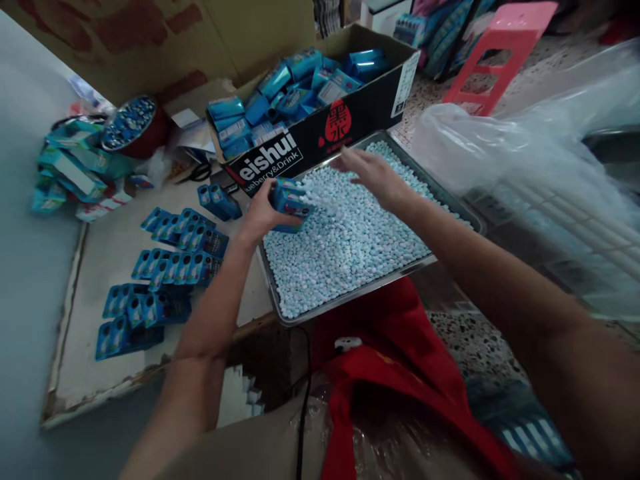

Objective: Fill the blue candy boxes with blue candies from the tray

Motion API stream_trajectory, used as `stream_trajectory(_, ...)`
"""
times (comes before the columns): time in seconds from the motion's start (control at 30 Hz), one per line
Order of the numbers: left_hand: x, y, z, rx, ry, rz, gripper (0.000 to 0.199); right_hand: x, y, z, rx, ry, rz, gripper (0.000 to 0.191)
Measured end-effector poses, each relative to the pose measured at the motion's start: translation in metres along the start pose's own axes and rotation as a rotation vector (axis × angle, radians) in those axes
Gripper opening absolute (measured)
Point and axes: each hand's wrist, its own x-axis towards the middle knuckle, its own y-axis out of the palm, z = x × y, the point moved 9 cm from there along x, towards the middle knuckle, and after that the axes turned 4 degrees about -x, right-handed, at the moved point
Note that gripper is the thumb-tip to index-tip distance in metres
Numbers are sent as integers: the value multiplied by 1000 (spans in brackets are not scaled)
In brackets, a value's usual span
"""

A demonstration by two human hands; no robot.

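Note:
My left hand [263, 215] is wrapped round a few small blue boxes [290, 200] at the left side of a metal tray [345, 283]. The tray holds a thick layer of pale blue and white pellets [345, 233], some heaped against the boxes' right side. Over the back part of the tray is my right hand [373, 175], fingers stretched out and slightly blurred, holding nothing. Rows of small blue boxes [175, 263] with dark round openings stand on the table to the left.
A long black carton [320, 130] full of blue packets stands behind the tray. Further left are black scissors [200, 173], a dark red bowl [143, 137] and a pile of teal boxes [75, 167]. Clear plastic [480, 147] and a pink stool [493, 53] are at the right.

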Motion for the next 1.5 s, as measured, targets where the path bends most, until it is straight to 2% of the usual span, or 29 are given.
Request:
stream_trajectory(0.07,-4,-11,3,109,-7,130,99,-46,-1,-32,-271,34,63,81)
stream_trajectory(0.1,-9,-14,4,178,-12,198,101,-69,5,-48,-391,36,109,92)
stream_trajectory(0.2,-27,-3,2,423,-33,381,103,-119,32,-83,-591,27,170,129)
stream_trajectory(0.27,-38,15,-4,551,-44,471,100,-122,47,-98,-638,38,156,142)
stream_trajectory(0.33,-40,35,-14,624,-51,490,97,-102,56,-107,-656,49,135,147)
stream_trajectory(0.43,-27,60,-28,643,-63,455,96,-55,59,-108,-566,-18,131,141)
stream_trajectory(0.5,-13,72,-35,624,-74,430,97,-33,56,-104,-361,-69,137,133)
stream_trajectory(0.63,-1,77,-47,529,-77,322,100,-21,47,-93,217,57,98,125)
stream_trajectory(0.7,-5,74,-49,409,-77,225,99,-18,42,-79,362,117,-5,105)
stream_trajectory(0.77,-13,70,-46,252,-73,90,97,-10,32,-60,404,140,-154,82)
stream_trajectory(0.8,-16,68,-42,172,-67,9,96,-3,27,-50,418,141,-227,77)
stream_trajectory(0.9,-23,69,-27,-32,-29,-216,97,21,15,-18,465,91,-366,80)
stream_trajectory(1.0,-20,76,-15,-175,29,-323,101,40,11,8,443,31,-389,77)
stream_trajectory(1.13,-11,76,-8,-273,111,-329,99,45,14,26,355,-32,-294,71)
stream_trajectory(1.23,-8,72,-6,-327,155,-272,99,40,8,14,357,12,-238,77)
stream_trajectory(1.33,-9,65,-6,-327,179,-253,98,25,-8,-18,316,140,-270,80)
stream_trajectory(1.43,-14,54,-7,-253,176,-299,96,3,-17,-47,202,212,-281,85)
stream_trajectory(1.5,-20,42,-7,-202,180,-344,95,-8,-20,-58,107,177,-287,87)
